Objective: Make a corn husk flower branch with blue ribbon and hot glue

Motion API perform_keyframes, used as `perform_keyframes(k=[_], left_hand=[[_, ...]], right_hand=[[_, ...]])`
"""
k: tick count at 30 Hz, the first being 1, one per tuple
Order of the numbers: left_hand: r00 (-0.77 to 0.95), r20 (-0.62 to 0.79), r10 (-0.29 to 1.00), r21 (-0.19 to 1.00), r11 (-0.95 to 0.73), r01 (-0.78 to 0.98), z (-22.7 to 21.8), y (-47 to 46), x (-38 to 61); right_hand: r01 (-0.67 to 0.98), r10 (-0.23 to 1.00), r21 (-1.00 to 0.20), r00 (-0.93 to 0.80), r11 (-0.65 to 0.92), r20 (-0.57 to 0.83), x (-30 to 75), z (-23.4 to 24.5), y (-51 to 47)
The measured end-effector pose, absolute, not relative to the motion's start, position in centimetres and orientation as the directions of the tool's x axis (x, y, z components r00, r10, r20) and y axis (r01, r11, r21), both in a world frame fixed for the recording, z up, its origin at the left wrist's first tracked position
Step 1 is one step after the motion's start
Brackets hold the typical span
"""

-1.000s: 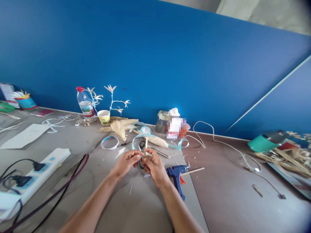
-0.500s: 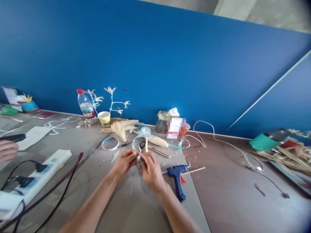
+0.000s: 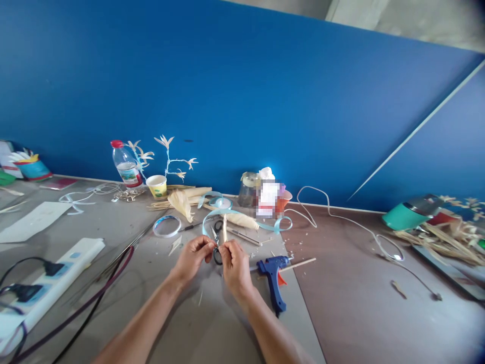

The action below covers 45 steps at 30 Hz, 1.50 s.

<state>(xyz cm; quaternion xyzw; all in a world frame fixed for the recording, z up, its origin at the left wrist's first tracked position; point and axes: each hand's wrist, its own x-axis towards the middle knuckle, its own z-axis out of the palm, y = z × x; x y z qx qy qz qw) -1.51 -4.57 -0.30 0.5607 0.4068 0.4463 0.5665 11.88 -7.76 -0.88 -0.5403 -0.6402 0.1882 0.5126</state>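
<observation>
My left hand (image 3: 194,257) is closed in a pinch over the table. A light-blue ribbon (image 3: 205,222) arches from near its roll (image 3: 221,202) down to these fingers, where its end is hidden. Close beside it, my right hand (image 3: 235,264) pinches a pale dried-husk piece (image 3: 225,228), narrow and upright above the fingertips. The fingertips of both hands nearly meet. Black-handled scissors (image 3: 218,226) lie just beyond and partly behind them. A blue glue gun (image 3: 275,283) rests right of my right hand, a pale stick at its rear.
A white power strip (image 3: 71,273) with plugs and cables lies left. Farther back are a bottle (image 3: 128,169), a yellow cup (image 3: 156,187) by husk flowers, a tape ring (image 3: 167,226) and a glass jar (image 3: 249,189). A white cable (image 3: 350,220) crosses the right side.
My fingertips have drawn slightly apart, and the light-blue bit between them no longer shows. The other person's hand and black tool at the left have left the view. The view has shifted slightly.
</observation>
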Motion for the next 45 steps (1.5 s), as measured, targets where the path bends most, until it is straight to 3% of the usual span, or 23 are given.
perform_keyframes(k=[11, 22, 25, 30, 33, 37, 40, 45], left_hand=[[0.247, 0.056, 0.967, 0.994, -0.078, 0.078, 0.3, -4.8, -1.5], [0.226, 0.046, 0.973, 0.992, -0.072, 0.107, 0.1, -4.6, -1.6], [0.216, 0.038, 0.976, 0.991, -0.064, 0.117, 0.2, -4.6, -1.5], [0.213, 0.031, 0.977, 0.994, -0.054, 0.1, 0.3, -4.7, -1.4], [0.189, 0.025, 0.982, 0.996, -0.04, 0.076, 0.3, -4.6, -1.5], [0.173, 0.036, 0.984, 0.998, -0.045, 0.046, 0.1, -4.6, -1.6], [0.179, 0.056, 0.982, 0.998, -0.058, 0.006, -0.1, -4.6, -1.5], [0.193, 0.076, 0.978, 0.995, -0.087, 0.048, 0.0, -4.7, -1.5]], right_hand=[[0.251, 0.977, -0.96, 0.137, 0.127, 0.165, 11.6, -0.8, -7.7], [0.115, 0.991, -0.991, 0.106, 0.073, 0.086, 11.5, -0.8, -7.6], [0.16, 0.985, -0.981, 0.107, 0.113, 0.131, 11.5, -0.8, -7.7], [0.307, 0.894, -0.873, 0.123, 0.378, 0.43, 11.7, -0.8, -7.9], [0.289, 0.855, -0.856, 0.177, 0.428, 0.487, 12.0, -0.6, -7.9], [0.055, 0.95, -0.981, 0.246, 0.187, 0.195, 12.5, -0.1, -7.6], [-0.188, 0.989, -0.982, 0.143, 0.0, -0.027, 12.3, 0.0, -7.4], [-0.259, 0.997, -0.963, -0.003, -0.071, -0.073, 11.5, -0.2, -7.5]])
